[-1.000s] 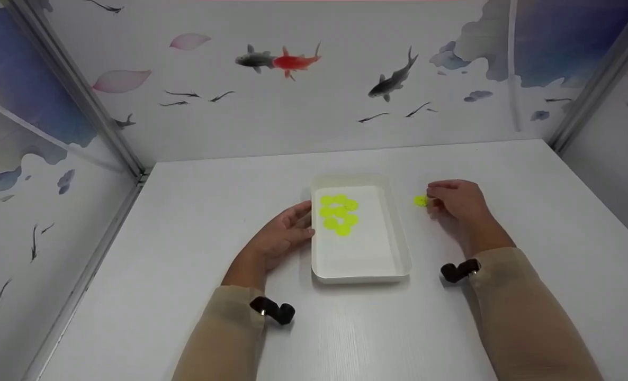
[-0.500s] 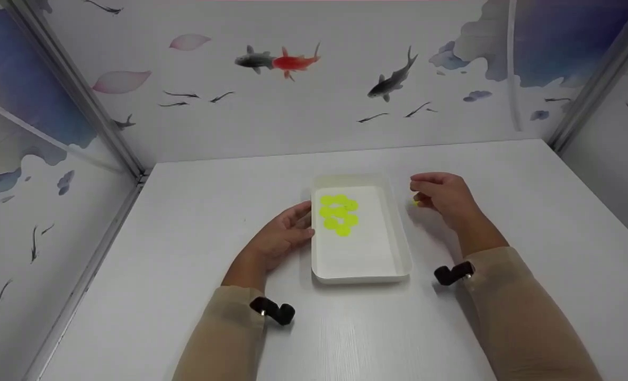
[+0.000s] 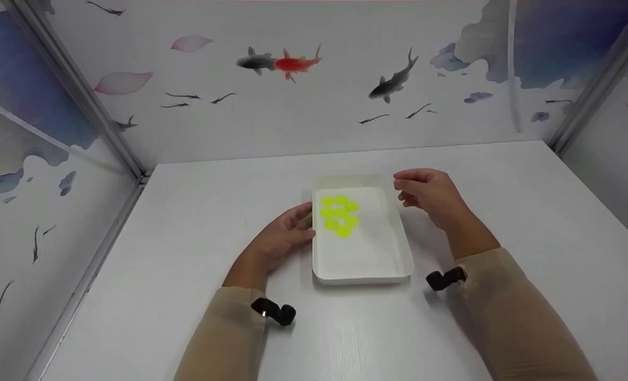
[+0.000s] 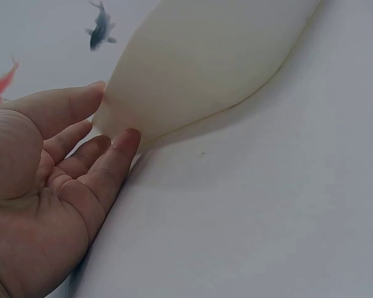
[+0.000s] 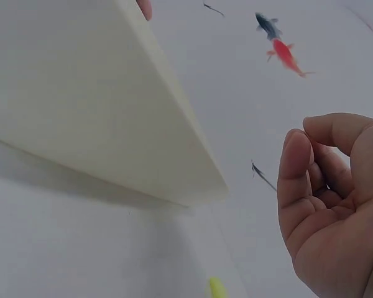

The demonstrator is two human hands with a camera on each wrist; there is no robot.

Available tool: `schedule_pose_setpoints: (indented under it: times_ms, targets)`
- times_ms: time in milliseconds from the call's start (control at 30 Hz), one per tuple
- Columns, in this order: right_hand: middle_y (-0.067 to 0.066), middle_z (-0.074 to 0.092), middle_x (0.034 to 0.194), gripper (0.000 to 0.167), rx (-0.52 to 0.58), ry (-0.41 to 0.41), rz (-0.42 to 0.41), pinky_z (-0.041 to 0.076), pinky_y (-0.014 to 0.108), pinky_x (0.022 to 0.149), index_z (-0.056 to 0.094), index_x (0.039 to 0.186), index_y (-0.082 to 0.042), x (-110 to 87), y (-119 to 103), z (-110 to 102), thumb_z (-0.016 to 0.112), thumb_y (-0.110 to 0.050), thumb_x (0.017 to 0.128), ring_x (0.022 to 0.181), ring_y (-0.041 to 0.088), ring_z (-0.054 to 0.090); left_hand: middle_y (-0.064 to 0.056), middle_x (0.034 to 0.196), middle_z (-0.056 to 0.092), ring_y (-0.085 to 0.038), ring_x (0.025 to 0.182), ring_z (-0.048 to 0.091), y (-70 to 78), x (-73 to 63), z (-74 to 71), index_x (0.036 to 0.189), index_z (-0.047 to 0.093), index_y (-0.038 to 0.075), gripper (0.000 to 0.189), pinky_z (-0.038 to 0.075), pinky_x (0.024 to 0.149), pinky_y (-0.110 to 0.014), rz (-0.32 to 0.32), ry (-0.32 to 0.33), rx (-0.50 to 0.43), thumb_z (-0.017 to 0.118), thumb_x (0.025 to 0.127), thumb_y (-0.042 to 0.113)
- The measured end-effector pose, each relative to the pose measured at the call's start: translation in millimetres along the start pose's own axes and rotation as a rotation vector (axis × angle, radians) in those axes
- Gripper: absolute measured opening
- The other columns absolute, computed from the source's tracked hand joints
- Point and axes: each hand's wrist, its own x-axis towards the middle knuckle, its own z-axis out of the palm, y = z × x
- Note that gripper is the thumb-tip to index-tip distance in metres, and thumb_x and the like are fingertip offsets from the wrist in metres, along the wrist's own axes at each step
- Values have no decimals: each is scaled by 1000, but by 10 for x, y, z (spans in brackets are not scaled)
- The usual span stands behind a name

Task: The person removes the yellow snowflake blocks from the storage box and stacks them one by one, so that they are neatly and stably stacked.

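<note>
A shallow white tray [image 3: 364, 264] stands mid-table with several thin yellow discs [image 3: 338, 211] laid out on its left half. My left hand [image 3: 277, 238] rests against the tray's left side, thumb at the rim and loose fingers along the wall in the left wrist view. At the tray's far right corner hovers my right hand [image 3: 428, 196]. In the right wrist view its thumb and index fingertips [image 5: 295, 149] meet and the other fingers curl in, with nothing visible between them. A yellow piece [image 5: 216, 288] shows at that view's bottom edge; the head view does not show it.
White panels printed with fish [image 3: 393, 84] and petals enclose the white table [image 3: 197, 211] at the back and sides. Metal corner posts [image 3: 97, 111] frame the left and right. Small black cameras [image 3: 274, 311] sit on both cuffs.
My right hand has moved left and a little away, from beside a loose yellow disc to the tray's right corner. That disc drops from the head view behind the hand. The left hand stays put.
</note>
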Motion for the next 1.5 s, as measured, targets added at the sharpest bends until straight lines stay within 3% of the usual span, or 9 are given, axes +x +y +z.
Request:
schedule_pose_setpoints:
  times_ms: [200, 433, 667, 833, 967, 1167, 1500]
  targets:
    - [1, 72, 109, 32, 50, -87, -30, 60, 24, 78, 73, 125, -14, -68, -152, 176, 75, -35, 101, 90, 19, 67, 3, 173, 40, -19, 160, 42, -2, -1, -17, 164, 43, 20, 78, 47, 123, -40, 5, -14, 4, 74, 96, -2]
    - [8, 71, 117, 31, 44, -175, -32, 59, 29, 81, 74, 125, -15, -102, -290, 410, 74, -36, 102, 98, 25, 71, 3, 173, 40, -20, 160, 42, 5, -11, -20, 164, 45, 21, 78, 47, 122, -39, 5, -5, 5, 76, 95, -1]
    - [7, 71, 121, 31, 6, -200, -13, 60, 38, 95, 74, 126, -18, 43, -333, 585, 73, -39, 103, 108, 27, 70, 3, 173, 40, -20, 161, 40, -8, -5, -27, 163, 46, 23, 78, 44, 125, -40, 2, -2, 17, 77, 95, 1]
    - [13, 69, 135, 30, -23, -216, 29, 56, 46, 109, 73, 128, -20, 177, -316, 659, 70, -39, 104, 119, 33, 68, 4, 173, 40, -19, 161, 39, -12, 6, -27, 163, 45, 22, 79, 44, 125, -40, 0, -7, 18, 77, 95, 0]
    - [18, 65, 144, 34, -33, -238, 50, 55, 45, 110, 71, 134, -17, 263, -295, 690, 69, -37, 105, 127, 38, 65, 3, 173, 40, -19, 161, 40, -5, 1, -17, 164, 44, 21, 79, 45, 125, -39, -1, -10, 6, 76, 95, -1]
    - [17, 65, 145, 45, -46, -266, 53, 56, 42, 108, 66, 143, -12, 384, -262, 707, 68, -36, 106, 128, 39, 64, 2, 173, 40, -19, 160, 42, -2, -4, -12, 165, 42, 19, 81, 46, 124, -40, 3, -12, -38, 75, 94, -2]
    - [5, 71, 135, 36, -176, -236, 148, 58, 34, 100, 69, 136, -19, 543, -155, 769, 71, -35, 104, 120, 26, 68, 3, 172, 41, -18, 159, 42, 10, -6, -5, 164, 43, 20, 79, 44, 125, -39, -5, -8, -24, 75, 95, -2]
